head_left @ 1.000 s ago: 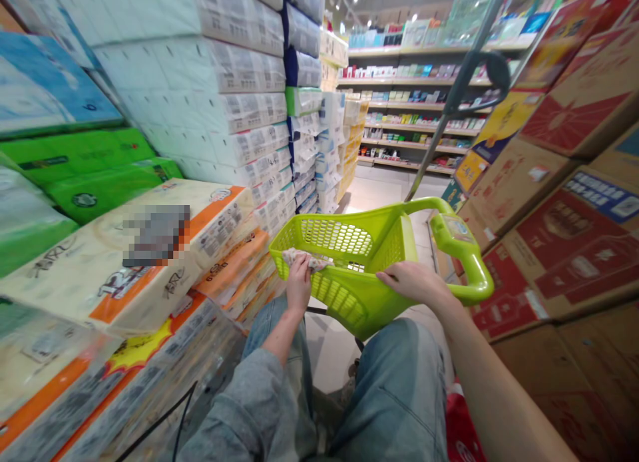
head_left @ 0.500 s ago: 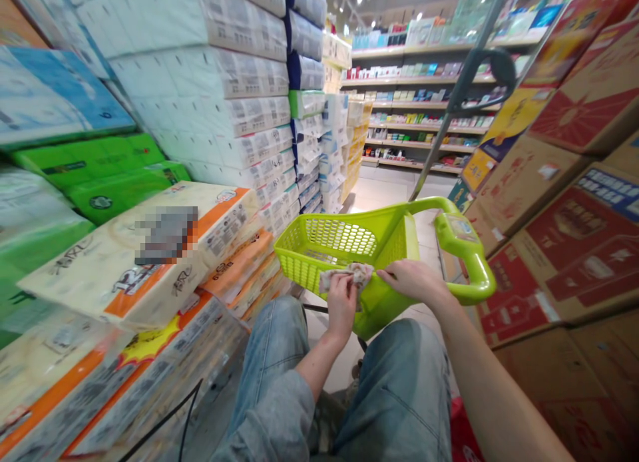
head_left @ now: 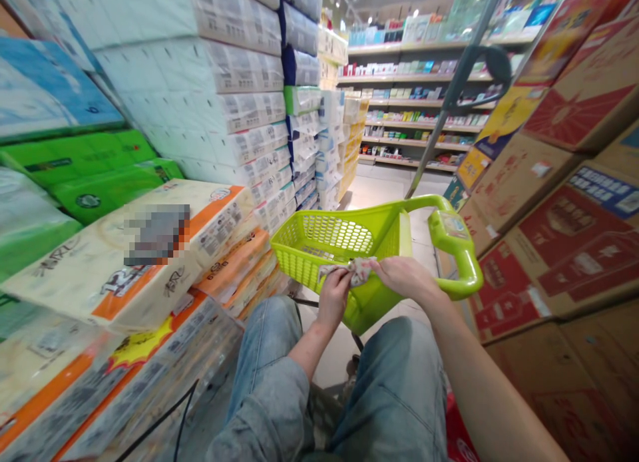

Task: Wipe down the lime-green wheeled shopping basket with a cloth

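Observation:
A bright green plastic basket cart point(head_left: 324, 239) stands in front of my knees, its handle at the right. My left hand point(head_left: 334, 295) is closed on a crumpled, patterned cloth point(head_left: 360, 273) at the near rim of the basket. The cloth lies between my two hands, over that rim. My right hand point(head_left: 404, 277) rests at the near rim by the cart's handle end, its fingertips pinched on the right end of the cloth.
Packs of tissue point(head_left: 239, 69) are stacked high at the left, with a pixelated dark object on a nearer pack point(head_left: 64, 275). Cartons point(head_left: 529, 176) rise at the right. A slanted metal pole point(head_left: 434, 139) stands behind the cart, with store shelves point(head_left: 424, 79) beyond.
My right hand has moved slightly left and now pinches the cloth. The cloth is stretched more between both hands. The whole view has shifted a little.

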A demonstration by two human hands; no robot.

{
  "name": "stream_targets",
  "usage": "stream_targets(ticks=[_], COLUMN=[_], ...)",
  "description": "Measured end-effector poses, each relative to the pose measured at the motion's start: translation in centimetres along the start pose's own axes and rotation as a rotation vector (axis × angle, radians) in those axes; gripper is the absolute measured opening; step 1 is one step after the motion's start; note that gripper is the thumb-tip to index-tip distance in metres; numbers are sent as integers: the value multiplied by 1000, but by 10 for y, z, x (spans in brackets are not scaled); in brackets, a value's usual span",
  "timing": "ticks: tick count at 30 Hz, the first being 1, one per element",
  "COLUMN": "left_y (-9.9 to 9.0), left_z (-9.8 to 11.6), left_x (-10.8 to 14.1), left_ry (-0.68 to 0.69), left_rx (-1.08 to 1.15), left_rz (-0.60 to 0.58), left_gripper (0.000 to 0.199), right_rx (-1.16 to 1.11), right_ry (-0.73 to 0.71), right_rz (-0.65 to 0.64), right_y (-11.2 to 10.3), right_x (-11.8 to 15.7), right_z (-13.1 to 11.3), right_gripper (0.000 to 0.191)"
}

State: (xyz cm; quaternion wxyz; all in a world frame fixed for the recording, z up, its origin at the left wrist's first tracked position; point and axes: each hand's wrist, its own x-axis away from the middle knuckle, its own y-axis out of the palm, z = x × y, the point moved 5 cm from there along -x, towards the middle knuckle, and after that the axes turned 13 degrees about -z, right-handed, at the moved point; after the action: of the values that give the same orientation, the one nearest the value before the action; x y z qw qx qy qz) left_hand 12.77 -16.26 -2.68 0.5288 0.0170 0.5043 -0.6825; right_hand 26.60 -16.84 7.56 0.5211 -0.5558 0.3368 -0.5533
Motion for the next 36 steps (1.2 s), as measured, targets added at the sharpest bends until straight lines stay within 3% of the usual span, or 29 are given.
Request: stream_targets(ticks=[4, 8, 13, 17, 23, 27, 32, 36], left_y=[-15, -28, -29, -14, 16, 42, 62, 62], left_z=[-40, -67, -69, -55, -9, 13, 5, 0], left_x=[0, -5, -5, 7, 16, 22, 33, 39], left_ry=[-93, -208, -343, -442, -265, -149, -119, -72], left_rx=[-49, -69, -32, 34, 72, 30, -110, -164], left_rz=[32, 101, 216, 292, 119, -62, -237, -272], left_gripper=[26, 19, 9, 6, 14, 14, 12, 14], right_rx=[-3, -24, -27, -38, -39, -23, -19, -36], right_ry=[21, 20, 14, 40, 37, 4, 5, 7], right_rz=[-22, -40, -35, -39, -24, 5, -8, -3], right_y=[-1, -4, -5, -3, -3, -4, -3, -4], right_x=[-3, -3, -2, -1, -1, 0, 1, 0], right_z=[-3, -6, -7, -6, -6, -8, -7, -9], right_gripper=[70, 74, 75, 75, 74, 77, 78, 80])
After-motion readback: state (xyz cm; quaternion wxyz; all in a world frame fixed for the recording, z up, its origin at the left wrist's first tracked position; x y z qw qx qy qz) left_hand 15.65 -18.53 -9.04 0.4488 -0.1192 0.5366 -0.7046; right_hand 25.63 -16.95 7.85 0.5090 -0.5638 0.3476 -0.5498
